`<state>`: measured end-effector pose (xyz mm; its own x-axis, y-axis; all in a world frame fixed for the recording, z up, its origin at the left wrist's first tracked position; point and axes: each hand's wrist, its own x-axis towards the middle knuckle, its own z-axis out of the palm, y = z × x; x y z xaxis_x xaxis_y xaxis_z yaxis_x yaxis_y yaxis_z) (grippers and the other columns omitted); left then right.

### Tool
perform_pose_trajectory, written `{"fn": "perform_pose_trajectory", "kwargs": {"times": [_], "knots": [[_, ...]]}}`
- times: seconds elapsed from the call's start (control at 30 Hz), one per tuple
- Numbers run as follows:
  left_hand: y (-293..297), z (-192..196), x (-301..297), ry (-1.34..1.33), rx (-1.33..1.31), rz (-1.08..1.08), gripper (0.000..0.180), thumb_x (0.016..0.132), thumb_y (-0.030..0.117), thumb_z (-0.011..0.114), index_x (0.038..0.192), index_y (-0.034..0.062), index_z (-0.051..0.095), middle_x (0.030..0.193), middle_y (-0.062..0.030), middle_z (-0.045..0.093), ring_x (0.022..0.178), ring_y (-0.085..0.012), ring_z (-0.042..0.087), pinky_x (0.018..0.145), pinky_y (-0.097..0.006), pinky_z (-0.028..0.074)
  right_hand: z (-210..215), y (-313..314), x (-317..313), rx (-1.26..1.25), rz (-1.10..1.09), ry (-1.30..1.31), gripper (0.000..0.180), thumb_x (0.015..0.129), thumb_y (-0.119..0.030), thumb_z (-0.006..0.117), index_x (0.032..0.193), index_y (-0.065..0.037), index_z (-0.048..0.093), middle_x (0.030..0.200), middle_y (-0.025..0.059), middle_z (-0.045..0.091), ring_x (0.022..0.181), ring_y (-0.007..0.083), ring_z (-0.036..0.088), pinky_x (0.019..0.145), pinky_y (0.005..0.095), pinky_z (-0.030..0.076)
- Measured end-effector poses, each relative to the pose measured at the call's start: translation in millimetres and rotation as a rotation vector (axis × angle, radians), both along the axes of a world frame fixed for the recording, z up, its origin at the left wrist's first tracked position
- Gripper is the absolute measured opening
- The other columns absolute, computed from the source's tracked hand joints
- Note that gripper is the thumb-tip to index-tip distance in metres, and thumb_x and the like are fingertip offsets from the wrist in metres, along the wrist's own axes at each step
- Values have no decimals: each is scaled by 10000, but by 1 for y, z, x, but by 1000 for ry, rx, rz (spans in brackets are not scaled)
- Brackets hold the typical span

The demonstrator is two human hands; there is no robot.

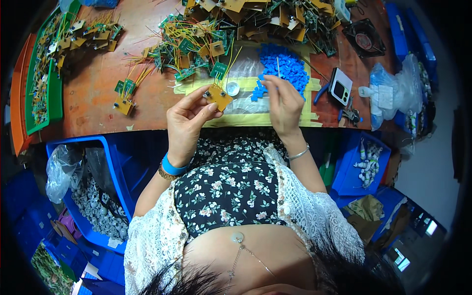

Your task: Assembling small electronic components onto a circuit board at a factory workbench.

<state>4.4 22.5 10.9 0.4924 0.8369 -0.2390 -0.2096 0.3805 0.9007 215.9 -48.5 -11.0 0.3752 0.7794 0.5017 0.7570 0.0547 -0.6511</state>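
My left hand (189,115) pinches a yellow-brown circuit board (219,98) with small dark parts on it. Thin wires run from this board up to a green circuit board (219,70). My right hand (284,101) is closed at the fingertips, with a small blue block (261,77) showing at them. Just beyond that hand spreads a pile of small blue blocks (282,63), and a thin white stick lies on it. Between my hands stands a small round white dish (233,88). To the left lies another wired pair of boards (124,105), apart from my hand.
Heaps of wired boards (196,44) cover the far side of the table. A green tray (56,98) of boards stands left. At right are a phone (339,87), pliers (351,114), a black fan (364,38) and a plastic bag (393,93). Blue bins (114,172) flank my lap.
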Motion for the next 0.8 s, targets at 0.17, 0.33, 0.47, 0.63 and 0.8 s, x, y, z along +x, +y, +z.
{"fn": "perform_pose_trajectory", "kwargs": {"times": [0.17, 0.33, 0.47, 0.63, 0.8], "knots": [[-2, -1, 1, 0, 1, 10, 385, 886, -34, 643, 1265, -34, 579, 962, -70, 625, 853, -160, 668, 788, -285, 592, -8, 8, -2, -58, -12, -257, 153, 744, 16, 721, 884, -13, 666, 778, 112, 653, 708, 272, 617, 634, 349, 489], [-1, -1, 0, 17, 12, 6, 383, 888, -30, 643, 1265, -33, 579, 959, -71, 622, 849, -160, 667, 783, -286, 593, -11, 13, -7, -72, 28, -187, 180, 734, -30, 722, 903, -29, 662, 760, 95, 640, 743, 270, 600, 676, 377, 480], [-1, 0, 1, 16, -10, 1, 383, 890, -30, 640, 1268, -37, 574, 958, -73, 624, 846, -159, 667, 780, -286, 594, -13, 12, -9, -35, -6, -164, 171, 721, -36, 733, 881, -36, 673, 746, 83, 642, 756, 250, 600, 679, 371, 465], [-1, 1, 4, 25, -7, -10, 381, 892, -28, 639, 1267, -42, 572, 964, -73, 626, 843, -156, 667, 780, -283, 593, -12, 12, -9, -59, 18, -275, 164, 706, -14, 739, 855, -49, 679, 748, 58, 651, 751, 225, 596, 677, 353, 431], [-2, -2, 6, 23, -10, -3, 372, 898, -27, 633, 1264, -46, 571, 961, -71, 631, 841, -150, 667, 778, -274, 591, 6, 11, -18, 13, 34, -35, 195, 676, 6, 770, 835, -50, 672, 774, 62, 653, 744, 235, 597, 692, 347, 453]]}}
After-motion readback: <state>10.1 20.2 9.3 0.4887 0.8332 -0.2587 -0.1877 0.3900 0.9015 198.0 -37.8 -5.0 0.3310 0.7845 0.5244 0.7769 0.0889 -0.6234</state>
